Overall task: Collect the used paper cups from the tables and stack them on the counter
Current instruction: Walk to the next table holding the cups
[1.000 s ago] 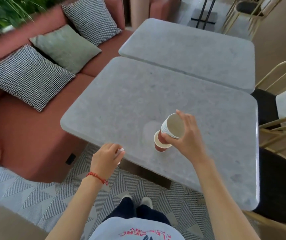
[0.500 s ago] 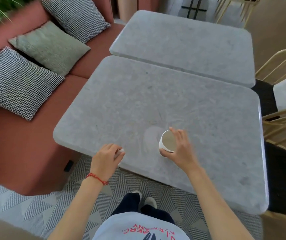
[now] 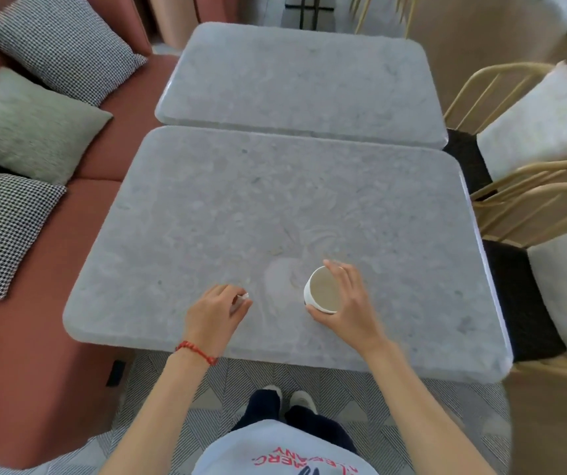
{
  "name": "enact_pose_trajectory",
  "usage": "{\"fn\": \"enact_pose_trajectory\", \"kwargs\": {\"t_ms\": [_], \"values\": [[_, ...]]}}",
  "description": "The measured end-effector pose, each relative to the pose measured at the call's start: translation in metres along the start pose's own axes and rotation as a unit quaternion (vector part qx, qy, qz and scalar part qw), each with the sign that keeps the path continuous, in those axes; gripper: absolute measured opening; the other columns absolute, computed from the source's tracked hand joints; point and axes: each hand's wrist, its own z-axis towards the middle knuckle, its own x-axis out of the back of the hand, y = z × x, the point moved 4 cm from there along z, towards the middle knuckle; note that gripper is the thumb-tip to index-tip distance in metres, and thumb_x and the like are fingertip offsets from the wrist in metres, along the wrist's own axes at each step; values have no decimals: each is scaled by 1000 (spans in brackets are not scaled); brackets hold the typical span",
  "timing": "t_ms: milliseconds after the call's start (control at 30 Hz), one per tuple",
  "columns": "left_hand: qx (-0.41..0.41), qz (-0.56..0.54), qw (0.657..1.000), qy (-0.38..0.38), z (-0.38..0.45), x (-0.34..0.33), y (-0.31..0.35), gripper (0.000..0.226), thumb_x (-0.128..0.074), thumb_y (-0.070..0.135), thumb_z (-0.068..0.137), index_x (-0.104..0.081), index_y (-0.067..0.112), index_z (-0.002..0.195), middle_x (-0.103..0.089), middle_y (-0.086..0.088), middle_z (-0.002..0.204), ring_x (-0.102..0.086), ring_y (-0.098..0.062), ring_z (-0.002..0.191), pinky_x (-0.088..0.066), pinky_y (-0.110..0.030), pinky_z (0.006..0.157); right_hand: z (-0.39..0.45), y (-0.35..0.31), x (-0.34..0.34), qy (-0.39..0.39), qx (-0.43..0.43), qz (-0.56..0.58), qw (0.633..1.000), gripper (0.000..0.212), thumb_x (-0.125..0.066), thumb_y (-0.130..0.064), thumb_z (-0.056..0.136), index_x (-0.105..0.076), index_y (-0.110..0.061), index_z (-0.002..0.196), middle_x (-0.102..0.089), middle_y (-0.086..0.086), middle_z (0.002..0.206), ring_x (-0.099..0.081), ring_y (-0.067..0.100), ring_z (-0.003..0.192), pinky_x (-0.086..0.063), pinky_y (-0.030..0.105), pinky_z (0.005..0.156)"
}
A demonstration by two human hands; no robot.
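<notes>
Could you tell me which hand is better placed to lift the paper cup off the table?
Right: the right hand already wraps the paper cup; the left hand pinches something small and white.

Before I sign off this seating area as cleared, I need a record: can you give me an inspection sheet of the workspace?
Surface: near grey stone table, far table bare.
Job's things: white paper cup, open end up; nested cups cannot be told.
Clutter: nothing seen.
Grippers: right hand grips the cup; left hand closed on a small white object.
Cables: nothing seen.
Surroundings: sofa with cushions left, chairs right; counter not in view.
</notes>
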Motion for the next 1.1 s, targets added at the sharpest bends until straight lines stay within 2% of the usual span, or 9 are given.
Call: {"fn": "enact_pose_trajectory", "kwargs": {"t_ms": [100, 233, 367, 500, 667, 800, 967, 1033, 1100], "values": [[-43, -12, 999, -28, 20, -11, 11, 12, -69, 18, 78, -66, 6, 79, -63, -4, 70, -57, -20, 59, -42, -23, 49, -15, 4, 17, 58, -40, -7, 998, 75, -62, -50, 66, -32, -27, 131, -44, 7, 119, -41, 11, 109, -42, 26, 81], [-102, -29, 992, -71, 46, -31, 45, 12, -76, 9, 73, -66, 5, 79, -64, -6, 70, -58, -22, 59, -40, -22, 52, -43, 19, 49, 105, -105, -37, 988, 81, -76, -40, 67, -37, -21, 134, -43, 5, 123, -37, 7, 109, -44, 29, 76], [-156, -53, 980, -109, 60, -61, 86, 12, -66, 18, 73, -65, 6, 76, -62, -6, 67, -57, -24, 60, -46, -29, 50, -81, 37, 83, 158, -166, -45, 972, 84, -81, -34, 66, -38, -17, 135, -42, 4, 124, -32, -5, 103, -42, 26, 83], [-224, -67, 961, -147, 58, -94, 140, 11, -65, 15, 72, -65, 5, 74, -60, -5, 63, -56, -26, 58, -40, -27, 51, -127, 57, 118, 213, -221, -59, 950, 85, -82, -33, 64, -39, -14, 135, -43, 5, 123, -31, -8, 102, -40, 21, 83], [-296, -75, 934, -187, 38, -139, 218, 10, -67, 16, 74, -65, 6, 74, -61, -5, 63, -55, -24, 55, -43, -27, 47, -200, 87, 163, 272, -291, -74, 914, 84, -81, -33, 65, -39, -14, 134, -43, 7, 124, -36, 2, 102, -41, 24, 82], [-331, -80, 914, -221, 12, -181, 288, 13, -65, 19, 75, -65, 6, 75, -60, -6, 64, -55, -25, 54, -46, -30, 46, -267, 118, 201, 309, -346, -76, 883, 85, -80, -35, 65, -37, -17, 136, -41, 3, 124, -35, 0, 100, -39, 22, 82], [-407, -105, 871, -254, -37, -227, 393, 10, -69, 14, 74, -63, 6, 72, -53, -1, 61, -50, -21, 53, -39, -26, 49, -354, 149, 258, 351, -389, -77, 848, 84, -81, -35, 66, -38, -16, 136, -39, -2, 123, -37, 1, 101, -37, 18, 82], [-433, -115, 850, -278, -53, -243, 430, 16, -64, 23, 80, -63, 8, 75, -49, 4, 65, -46, -15, 59, -42, -29, 49, -385, 161, 277, 366, -410, -79, 831, 83, -81, -35, 65, -39, -16, 135, -40, 0, 123, -38, -1, 99, -37, 17, 82], [-450, -117, 833, -299, -69, -262, 463, 31, -50, 37, 82, -65, 9, 77, -55, 2, 68, -48, -15, 65, -43, -31, 52, -415, 172, 292, 379, -439, -79, 811, 84, -81, -35, 65, -39, -17, 135, -40, 0, 123, -41, 5, 98, -39, 21, 82]]}}
